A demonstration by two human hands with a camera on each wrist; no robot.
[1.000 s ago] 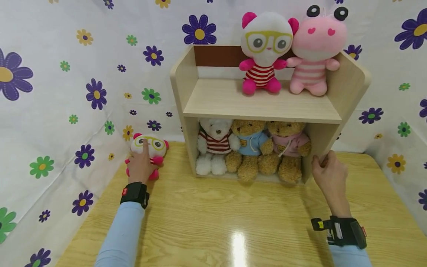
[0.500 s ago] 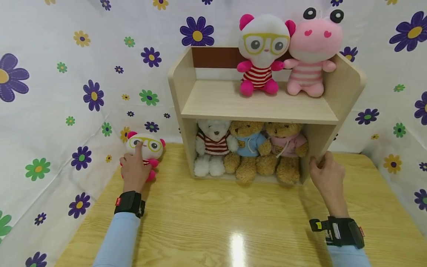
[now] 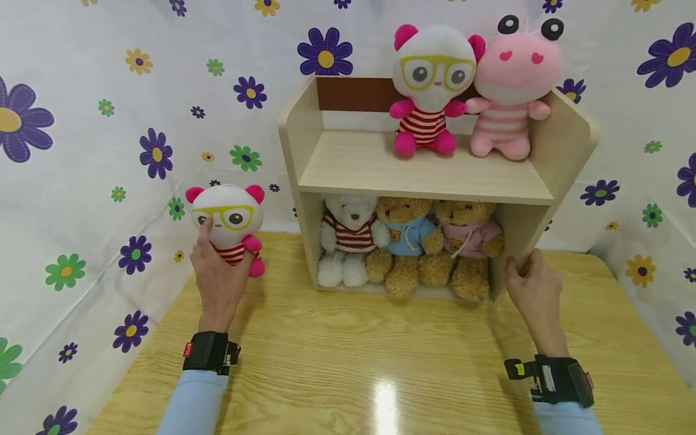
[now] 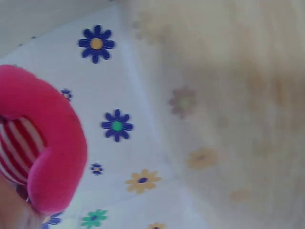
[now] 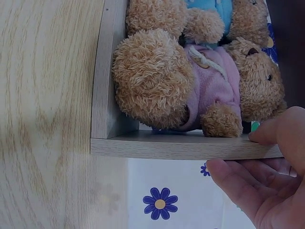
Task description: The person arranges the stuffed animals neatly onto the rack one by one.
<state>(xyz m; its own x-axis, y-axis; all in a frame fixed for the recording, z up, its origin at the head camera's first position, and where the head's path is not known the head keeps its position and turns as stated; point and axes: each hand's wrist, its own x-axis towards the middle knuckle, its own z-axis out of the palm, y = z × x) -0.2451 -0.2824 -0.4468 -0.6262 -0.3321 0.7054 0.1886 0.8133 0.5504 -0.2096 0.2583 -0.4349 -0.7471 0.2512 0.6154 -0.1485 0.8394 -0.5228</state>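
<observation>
My left hand [image 3: 220, 281] grips a plush panda [image 3: 228, 208] with pink ears, yellow glasses and a red-striped body, at the left of the shelf. The panda is upright, its lower body partly hidden by the hand. In the left wrist view, its pink limb [image 4: 62, 143] and striped belly [image 4: 21, 148] show at the left edge. My right hand [image 3: 535, 290] pinches the right side panel of the wooden shelf [image 3: 429, 172]. In the right wrist view, the thumb lies on the inner face of the side panel [image 5: 190, 149] and the fingers [image 5: 233, 183] on the outer face.
On the upper shelf sit another glasses-wearing panda [image 3: 426, 124] and a pink striped plush [image 3: 502, 124] with eyes on top. Below sit a white bear [image 3: 353, 235], a brown bear in blue [image 3: 405, 241] and one in pink [image 3: 470, 241]. Flowered cloth [image 3: 109, 193] hangs behind the wooden table [image 3: 326, 362].
My left hand has taken hold of the leaning panda, raised it and brought it upright, closer to me. My right hand has stayed on the shelf's side panel.
</observation>
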